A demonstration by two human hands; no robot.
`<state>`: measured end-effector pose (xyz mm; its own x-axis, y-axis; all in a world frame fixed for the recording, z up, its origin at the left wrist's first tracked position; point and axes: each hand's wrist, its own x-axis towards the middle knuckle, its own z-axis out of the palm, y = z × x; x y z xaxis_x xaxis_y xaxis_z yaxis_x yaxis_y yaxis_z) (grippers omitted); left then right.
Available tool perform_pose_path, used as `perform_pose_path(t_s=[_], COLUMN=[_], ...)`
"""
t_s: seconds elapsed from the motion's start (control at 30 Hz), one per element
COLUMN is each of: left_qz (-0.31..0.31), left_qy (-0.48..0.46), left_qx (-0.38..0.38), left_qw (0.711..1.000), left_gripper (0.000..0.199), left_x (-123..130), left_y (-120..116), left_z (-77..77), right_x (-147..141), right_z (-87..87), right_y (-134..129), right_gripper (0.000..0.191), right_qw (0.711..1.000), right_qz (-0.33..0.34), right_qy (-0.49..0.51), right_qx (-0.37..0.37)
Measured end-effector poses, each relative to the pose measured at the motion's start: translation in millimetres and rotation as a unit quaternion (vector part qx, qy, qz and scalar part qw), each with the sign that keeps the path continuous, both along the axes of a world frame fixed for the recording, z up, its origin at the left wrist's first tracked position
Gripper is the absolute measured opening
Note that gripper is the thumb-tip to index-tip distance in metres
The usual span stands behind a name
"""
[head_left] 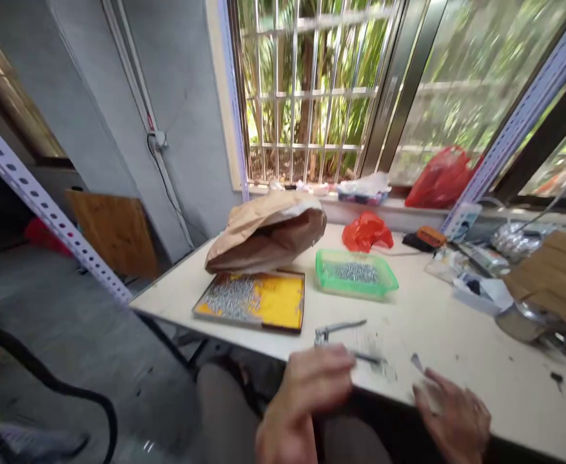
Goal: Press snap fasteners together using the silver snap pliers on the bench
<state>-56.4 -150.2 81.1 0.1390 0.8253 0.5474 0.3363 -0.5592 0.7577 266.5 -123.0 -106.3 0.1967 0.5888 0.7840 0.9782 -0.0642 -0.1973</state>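
Note:
My left hand (307,393) is blurred near the table's front edge, its fingers curled together; whether it holds anything is hidden. My right hand (452,412) is at the front edge to the right, with a small pale pointed piece (417,362) just beyond its thumb and forefinger. Between and beyond the hands lies a metal hand tool (341,327) with its two handles spread. Behind it on the left, a yellow-bottomed tray (280,301) holds many small metal parts. A green plastic basket (329,283) with more small metal parts stands behind the tool.
A large brown paper bag (263,235) lies open behind the tray. Near the window is a red plastic bag (367,232). Cardboard (548,277), a metal pot (527,320) and assorted items crowd the right side. A perforated metal post (46,206) slants across the left.

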Motion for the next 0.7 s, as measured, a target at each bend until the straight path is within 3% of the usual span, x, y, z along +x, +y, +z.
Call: perform_pose_path(t_s=[0.07, 0.17, 0.27, 0.4, 0.57, 0.7], left_qz=[0.015, 0.061, 0.062, 0.074, 0.095, 0.046], left_qy=[-0.073, -0.054, 0.065, 0.252, 0.388, 0.414], left_qx=[-0.061, -0.142, -0.212, -0.276, -0.327, -0.376], left_qw=[0.995, 0.987, 0.973, 0.924, 0.857, 0.828], left_gripper=[0.042, 0.031, 0.028, 0.027, 0.032, 0.032], left_x=[10.5, 20.7, 26.3, 37.3, 56.9, 64.2], left_y=[11.7, 39.0, 66.6, 97.9, 124.8, 142.7], left_z=[-0.9, -20.2, -50.1, -78.2, -80.2, -78.1], right_x=[6.2, 10.8, 7.6, -5.6, -22.8, -31.0], right_z=[-2.5, 2.1, 18.0, 44.6, 64.3, 66.7], right_y=[-3.6, -5.4, -4.3, 8.7, 44.0, 72.7], right_gripper=[0.043, 0.040, 0.033, 0.019, 0.022, 0.024], right_qw=[1.000, 1.000, 0.996, 0.971, 0.934, 0.892], right_qz=[0.005, 0.018, 0.048, 0.200, 0.307, 0.359], right_qy=[-0.016, 0.004, 0.060, 0.099, 0.008, -0.073], right_qx=[-0.002, -0.013, -0.040, -0.084, -0.182, -0.264])
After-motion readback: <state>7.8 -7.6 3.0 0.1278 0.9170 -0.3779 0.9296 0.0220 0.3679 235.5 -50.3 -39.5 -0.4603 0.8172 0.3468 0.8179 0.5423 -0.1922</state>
